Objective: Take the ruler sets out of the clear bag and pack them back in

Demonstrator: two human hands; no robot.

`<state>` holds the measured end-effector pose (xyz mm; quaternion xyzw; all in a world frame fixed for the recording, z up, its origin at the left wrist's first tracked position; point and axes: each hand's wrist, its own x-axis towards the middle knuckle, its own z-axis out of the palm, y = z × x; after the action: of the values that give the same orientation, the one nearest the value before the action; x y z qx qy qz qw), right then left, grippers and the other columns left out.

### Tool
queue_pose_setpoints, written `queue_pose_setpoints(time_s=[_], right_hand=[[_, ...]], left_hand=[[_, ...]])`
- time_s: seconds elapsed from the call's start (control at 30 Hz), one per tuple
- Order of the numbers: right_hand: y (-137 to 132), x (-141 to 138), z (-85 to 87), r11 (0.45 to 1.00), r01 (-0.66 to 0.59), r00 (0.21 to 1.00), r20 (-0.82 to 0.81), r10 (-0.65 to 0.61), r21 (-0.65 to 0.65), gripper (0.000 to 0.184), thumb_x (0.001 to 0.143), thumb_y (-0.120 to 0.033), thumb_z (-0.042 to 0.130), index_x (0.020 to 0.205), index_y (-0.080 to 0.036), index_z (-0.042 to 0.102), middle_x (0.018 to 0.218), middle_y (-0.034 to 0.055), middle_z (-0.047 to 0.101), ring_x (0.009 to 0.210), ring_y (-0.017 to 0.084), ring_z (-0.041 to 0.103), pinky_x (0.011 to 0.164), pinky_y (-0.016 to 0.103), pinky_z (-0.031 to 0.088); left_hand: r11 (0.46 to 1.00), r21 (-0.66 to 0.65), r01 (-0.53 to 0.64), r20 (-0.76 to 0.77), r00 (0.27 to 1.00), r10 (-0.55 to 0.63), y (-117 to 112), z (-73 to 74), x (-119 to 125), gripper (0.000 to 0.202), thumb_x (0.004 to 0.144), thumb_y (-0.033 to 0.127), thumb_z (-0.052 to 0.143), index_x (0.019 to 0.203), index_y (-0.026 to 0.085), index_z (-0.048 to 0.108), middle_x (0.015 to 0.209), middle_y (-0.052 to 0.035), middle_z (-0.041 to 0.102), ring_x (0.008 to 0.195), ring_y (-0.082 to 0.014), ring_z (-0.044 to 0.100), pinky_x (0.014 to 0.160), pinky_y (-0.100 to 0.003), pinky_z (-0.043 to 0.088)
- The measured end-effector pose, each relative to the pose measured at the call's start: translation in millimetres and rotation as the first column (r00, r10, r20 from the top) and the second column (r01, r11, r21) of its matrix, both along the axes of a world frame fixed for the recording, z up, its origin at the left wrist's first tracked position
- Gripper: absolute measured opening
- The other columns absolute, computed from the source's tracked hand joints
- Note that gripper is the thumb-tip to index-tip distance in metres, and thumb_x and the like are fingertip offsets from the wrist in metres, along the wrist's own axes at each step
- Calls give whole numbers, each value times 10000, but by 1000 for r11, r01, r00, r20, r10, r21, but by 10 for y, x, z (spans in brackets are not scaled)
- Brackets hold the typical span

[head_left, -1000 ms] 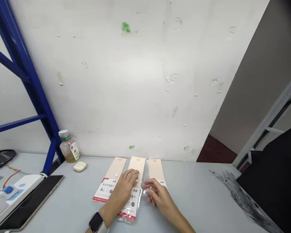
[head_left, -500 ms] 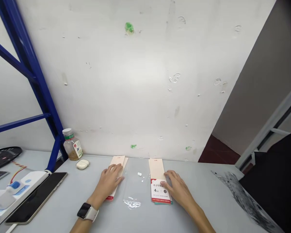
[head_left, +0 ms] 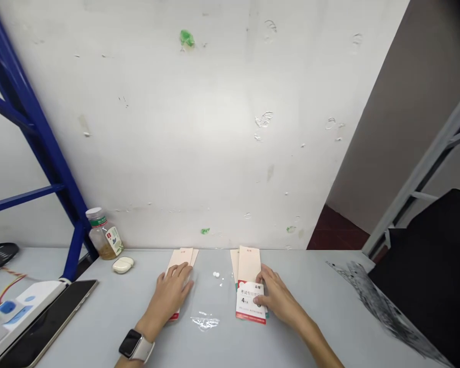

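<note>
The pale grey worktop (head_left: pixel 322 312) carries cream-and-red paper packets (head_left: pixel 250 304) at lower centre, a clear plastic sleeve (head_left: pixel 204 322) between them, a cream oval earbud case (head_left: pixel 122 265) and a flat black tablet (head_left: pixel 46 322) at lower left.

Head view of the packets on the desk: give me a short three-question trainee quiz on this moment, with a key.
1. True or false: the smartwatch is on the wrist of the left hand.
2. Which hand touches the stack of packets whose red and white label, printed with a 4, faces up? A: the left hand. B: the right hand.
3. Fill in the blank: the crumpled clear plastic film lies on the desk between the two ____.

Key: 1 true; 2 B; 3 hands.
</note>
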<state>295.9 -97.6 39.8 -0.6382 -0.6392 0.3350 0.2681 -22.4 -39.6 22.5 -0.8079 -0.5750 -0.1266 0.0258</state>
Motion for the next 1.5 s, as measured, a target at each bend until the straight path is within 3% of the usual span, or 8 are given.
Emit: queue_pose_setpoints(time_s=[0.13,0.3,0.5,0.67,0.83,0.97,1.17,1.5], right_hand=[[56,48,-41,998,64,991,-116,-61,19,45,769,-248,514,774,-247,469,981,9,603,917,210,552,742,306,433],[96,22,-110,991,118,967,-234,-100,65,99,834,-318,492,903,-279,433,683,-59,474,630,160,501,576,275,396],[74,-148,-211,999,28,873,-485,-47,-45,470,801,-366,585,1218,-296,380,676,-75,444,631,162,526,530,264,452],[44,-220,-233,998,15,911,-411,-39,-62,456,769,-332,624,1199,-261,490,629,-74,471,572,135,490,486,230,402],[50,-205,-209,993,-36,899,-438,-18,-116,538,775,-345,599,1278,-231,447,639,-67,526,503,133,508,385,223,373],[60,-174,-177,986,-87,887,-461,11,-144,537,772,-347,602,1270,-196,468,580,-85,524,442,115,474,380,222,342],[54,-211,-131,985,-41,877,-478,-46,-170,466,744,-298,646,1180,-191,521,541,-111,471,422,69,387,399,194,277],[85,-256,-222,997,-14,903,-430,-23,-81,326,791,-307,577,1094,-232,480,508,-123,456,359,80,386,357,198,328]], left_hand=[[993,90,80,6,997,-81,-14,-16,100,322,942,302,428,1223,271,581,1349,-86,585,1280,-303,478,1061,-582,328],[946,69,317,99,941,-323,-166,12,338,320,960,326,433,1247,284,567,1268,-42,636,1166,-240,566,1003,-424,438],[959,82,273,63,958,-278,-226,26,438,316,973,326,399,1227,275,579,1183,-55,657,1005,-257,606,854,-403,452],[961,80,266,-36,964,-264,-218,48,459,282,988,309,378,1142,271,612,1085,-58,660,937,-254,600,817,-400,432],[956,83,280,-54,960,-276,-233,56,538,290,994,272,339,928,230,618,962,-60,648,868,-248,592,780,-407,443],[961,49,271,115,954,-275,-243,42,557,296,1011,295,297,967,225,581,1021,-62,648,917,-234,599,811,-401,477],[943,-54,330,430,860,-276,-326,55,572,296,1021,343,280,990,236,555,1276,-66,588,1156,-226,560,971,-434,474],[926,-128,355,460,848,-262,-347,70,626,267,1012,347,305,935,241,538,1282,-68,584,1175,-235,549,983,-441,465]])
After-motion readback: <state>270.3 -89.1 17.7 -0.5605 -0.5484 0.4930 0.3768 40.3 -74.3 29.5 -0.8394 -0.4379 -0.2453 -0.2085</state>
